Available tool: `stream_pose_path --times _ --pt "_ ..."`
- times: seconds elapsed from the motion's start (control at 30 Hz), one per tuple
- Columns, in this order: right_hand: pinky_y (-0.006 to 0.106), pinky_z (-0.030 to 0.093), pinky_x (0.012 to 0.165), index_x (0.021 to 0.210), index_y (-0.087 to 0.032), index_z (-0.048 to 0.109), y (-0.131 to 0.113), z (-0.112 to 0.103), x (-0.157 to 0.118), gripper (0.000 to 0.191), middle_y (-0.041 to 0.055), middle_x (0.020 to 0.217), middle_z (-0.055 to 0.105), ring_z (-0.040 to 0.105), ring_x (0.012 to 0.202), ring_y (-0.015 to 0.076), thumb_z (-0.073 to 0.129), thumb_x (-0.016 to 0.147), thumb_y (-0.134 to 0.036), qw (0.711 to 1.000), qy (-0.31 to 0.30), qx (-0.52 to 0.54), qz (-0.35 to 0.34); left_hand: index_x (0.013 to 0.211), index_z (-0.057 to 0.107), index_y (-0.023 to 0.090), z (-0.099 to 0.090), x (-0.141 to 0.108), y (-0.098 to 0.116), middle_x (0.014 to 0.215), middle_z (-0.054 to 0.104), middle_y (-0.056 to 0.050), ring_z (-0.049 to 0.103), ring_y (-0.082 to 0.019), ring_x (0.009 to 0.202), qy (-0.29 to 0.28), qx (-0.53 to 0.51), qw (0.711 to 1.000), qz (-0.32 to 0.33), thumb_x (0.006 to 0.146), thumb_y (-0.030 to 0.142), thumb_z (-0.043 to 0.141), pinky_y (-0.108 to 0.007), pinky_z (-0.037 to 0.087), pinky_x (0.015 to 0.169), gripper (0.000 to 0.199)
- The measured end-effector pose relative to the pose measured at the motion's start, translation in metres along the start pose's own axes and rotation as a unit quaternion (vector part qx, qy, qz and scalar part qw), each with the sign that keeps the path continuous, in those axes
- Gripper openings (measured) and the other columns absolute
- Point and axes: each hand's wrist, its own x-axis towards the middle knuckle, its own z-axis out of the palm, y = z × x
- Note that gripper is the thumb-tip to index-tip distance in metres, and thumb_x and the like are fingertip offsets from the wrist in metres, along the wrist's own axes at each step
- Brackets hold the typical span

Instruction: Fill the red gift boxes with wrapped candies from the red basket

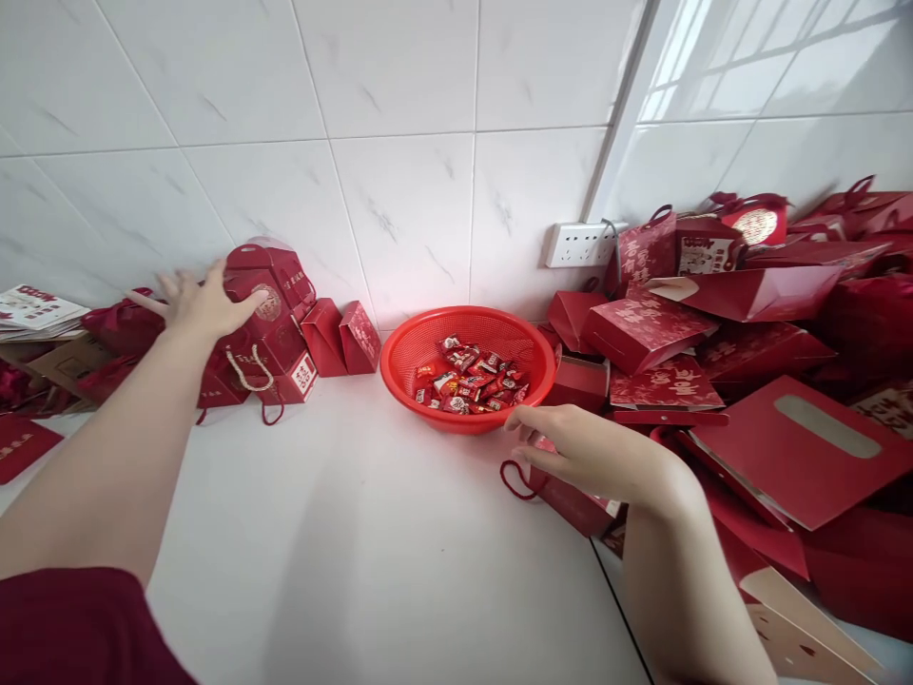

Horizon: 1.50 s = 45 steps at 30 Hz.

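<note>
Fingers of the right hand curl loosely with a narrow opening; whether they pinch anything cannot be told. Just below them lies a red box with a cord, partly hidden by the hand. It looks like folded card: light and fairly stiff, but likely to dent under a hard squeeze. Its soft cord loop, sticking out beside the box on the white surface, would give an easy hold, though it may swing.

Right of those fingers, a heap of red boxes leans and overlaps; pulling one from low down could make others slide.

Just beyond the fingertips sits the red mesh basket, upright, with wrapped sweets inside. The basket seems light and slightly springy, best taken by opposite sides of its rim. The sweets look small and slick in their wrappers, so a fingertip pinch suits them.

Farther off, the left hand's fingers are spread wide over the upper left of the stacked red boxes, seemingly touching them, with the thumb near a round gold emblem. These boxes probably crush at the folds; broad side panels or cord handles offer the safer hold. Right of that hand, two small red boxes stand by the wall.
</note>
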Motion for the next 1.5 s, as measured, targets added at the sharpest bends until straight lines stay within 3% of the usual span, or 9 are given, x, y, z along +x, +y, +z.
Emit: stream_pose_path --times 0.13,0.27,0.4,0.53,0.7,0.9,1.03,1.17,1.5 --pt "0.031 0.049 0.080 0.108 -0.022 0.063 0.003 -0.015 -0.024 0.018 0.0054 0.101 0.073 0.068 0.093 0.0232 0.051 0.098 -0.031 0.997 0.074 0.019 0.004 0.155 0.016 0.006 -0.001 -0.002 0.020 0.164 -0.005 -0.024 -0.010 -0.045 0.148 0.096 -0.015 0.995 0.016 0.096 0.053 0.056 -0.077 -0.008 0.108 0.086" --pt "0.032 0.051 0.081 0.108 -0.026 0.064 0.002 -0.028 -0.067 0.020 0.0035 0.107 0.073 0.069 0.094 0.0216 0.049 0.101 -0.036 0.979 0.200 0.041 -0.005 0.147 0.037 0.009 0.006 -0.024 0.079 0.162 0.018 -0.014 0.010 -0.033 0.150 0.164 -0.053 0.974 0.145 0.099 0.043 0.051 -0.064 -0.008 0.118 0.060" --pt "0.032 0.052 0.070 0.104 -0.029 0.064 0.000 -0.031 -0.106 0.015 0.0022 0.097 0.073 0.069 0.084 0.0209 0.051 0.100 -0.035 0.947 0.317 0.047 -0.007 0.119 0.065 0.015 0.034 -0.062 0.157 0.148 0.046 -0.013 0.034 -0.029 0.143 0.026 -0.137 0.946 0.294 0.096 0.041 0.052 -0.052 0.014 0.122 0.038" --pt "0.033 0.053 0.067 0.102 -0.031 0.064 -0.002 -0.031 -0.124 0.011 0.0015 0.092 0.073 0.069 0.080 0.0208 0.055 0.098 -0.031 0.929 0.368 0.041 -0.018 0.115 0.067 0.022 0.055 -0.127 0.229 0.125 0.066 -0.007 0.062 -0.023 0.115 -0.248 -0.274 0.816 0.444 0.095 0.047 0.052 -0.034 0.045 0.101 0.036" --pt "0.028 0.054 0.066 0.102 -0.029 0.064 -0.012 -0.032 -0.124 0.012 0.0011 0.091 0.073 0.070 0.079 0.0179 0.054 0.098 -0.024 0.941 0.330 0.037 -0.066 0.069 0.067 0.015 0.087 -0.200 0.276 0.070 0.068 -0.016 0.069 -0.035 0.077 -0.326 -0.261 0.889 0.188 0.092 0.068 0.038 -0.041 0.048 0.070 0.065" --pt "0.026 0.053 0.066 0.101 -0.026 0.063 -0.019 -0.032 -0.115 0.014 0.0020 0.089 0.071 0.069 0.076 0.0160 0.049 0.101 -0.023 0.945 0.293 0.055 -0.136 0.093 0.072 0.018 0.116 -0.217 0.281 0.087 0.075 -0.005 0.070 -0.022 0.079 -0.379 -0.401 0.812 0.190 0.092 0.043 0.053 -0.028 0.049 0.064 0.032" --pt "0.026 0.052 0.067 0.102 -0.025 0.063 -0.018 -0.031 -0.111 0.015 0.0034 0.091 0.071 0.068 0.078 0.0164 0.048 0.101 -0.025 0.953 0.265 0.063 -0.135 0.081 0.073 0.016 0.083 -0.214 0.257 0.079 0.073 -0.003 0.065 -0.018 0.075 -0.352 -0.440 0.792 0.235 0.094 0.040 0.055 -0.028 0.049 0.066 0.032" --pt "0.024 0.049 0.066 0.103 -0.022 0.064 -0.018 -0.030 -0.101 0.015 0.0016 0.088 0.070 0.064 0.071 0.0127 0.049 0.102 -0.024 0.957 0.241 0.062 -0.151 0.102 0.075 0.022 0.054 -0.217 0.214 0.104 0.076 -0.002 0.062 -0.017 0.086 -0.188 -0.462 0.765 0.408 0.093 0.020 0.058 -0.031 0.049 0.081 0.019" --pt "0.025 0.046 0.070 0.095 -0.018 0.069 -0.023 0.002 -0.038 0.018 0.0051 0.091 0.070 0.064 0.077 0.0147 0.052 0.097 -0.013 0.981 0.109 -0.018 -0.158 0.119 0.067 0.023 0.029 -0.229 0.162 0.122 0.070 -0.004 0.062 -0.023 0.107 -0.275 -0.357 0.732 0.511 0.090 0.017 0.054 -0.037 0.050 0.094 0.033"
